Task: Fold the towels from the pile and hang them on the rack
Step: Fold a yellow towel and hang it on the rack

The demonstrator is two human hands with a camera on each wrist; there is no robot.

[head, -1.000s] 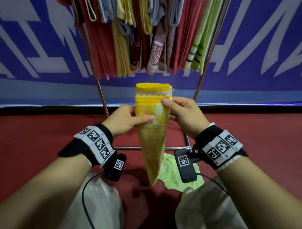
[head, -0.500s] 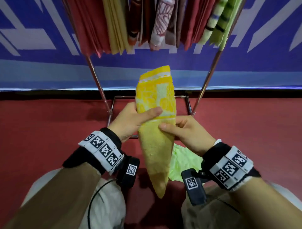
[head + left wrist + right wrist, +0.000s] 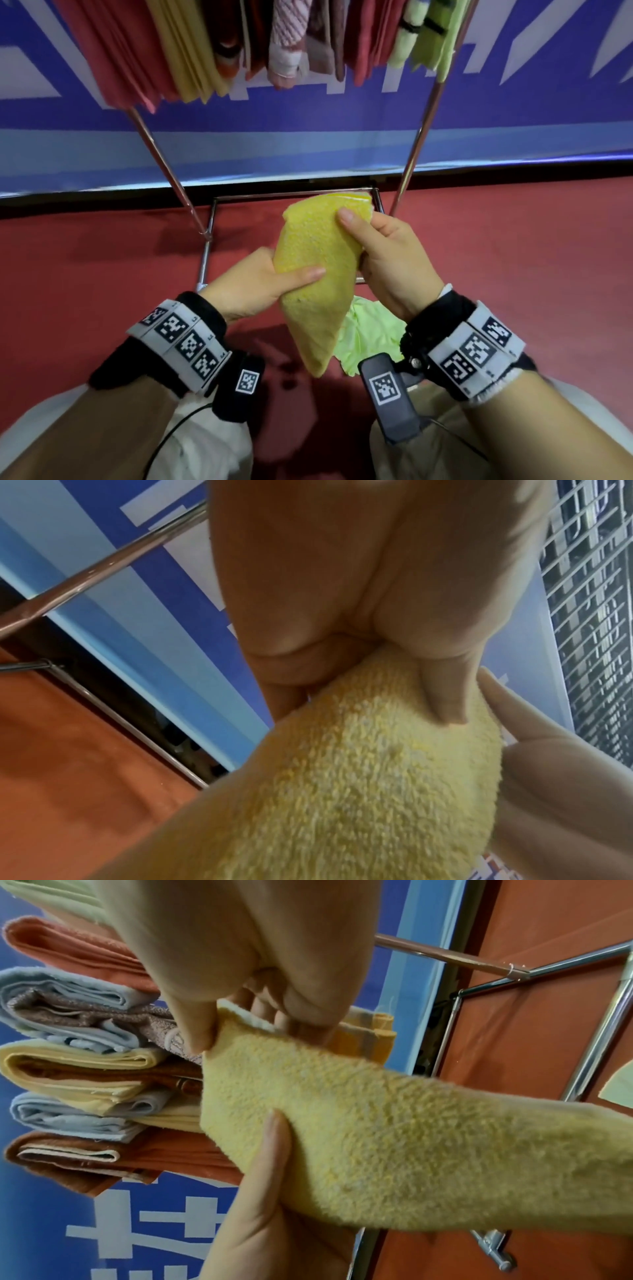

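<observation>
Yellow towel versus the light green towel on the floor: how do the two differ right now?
The yellow towel is up in the air, gripped by the left hand and the right hand; the light green towel lies on the red floor, touched by neither. The yellow towel is folded into a narrow hanging strip; the light green towel is crumpled. Neither hangs on the rack yet.

Black cuffs, grey bands of black-and-white square markers and tagged camera pods wrap both wrists.
</observation>
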